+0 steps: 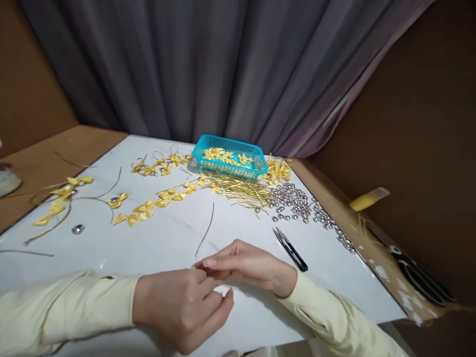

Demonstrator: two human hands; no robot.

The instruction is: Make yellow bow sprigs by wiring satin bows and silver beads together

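Near the front edge of the white board (156, 253), my left hand (186, 305) is closed, its fingers curled inward. My right hand (249, 265) meets it at the fingertips, thumb and fingers pressed together. Whatever is between the fingertips is too small or hidden to make out. Just beyond the hands lies a single gold cord (206, 230). Black thread snips (292, 250) rest to the right of my right hand. A row of yellow bows (145, 210) runs across the board, and a lone silver piece (78, 229) sits at the left.
A turquoise basket (230, 171) with yellow bows stands at the back. In front of it are many gold cords (241, 191); silver beads (293, 198) spread to the right. Large black scissors (420, 277) and a yellow tube (368, 199) lie beyond the board's right edge.
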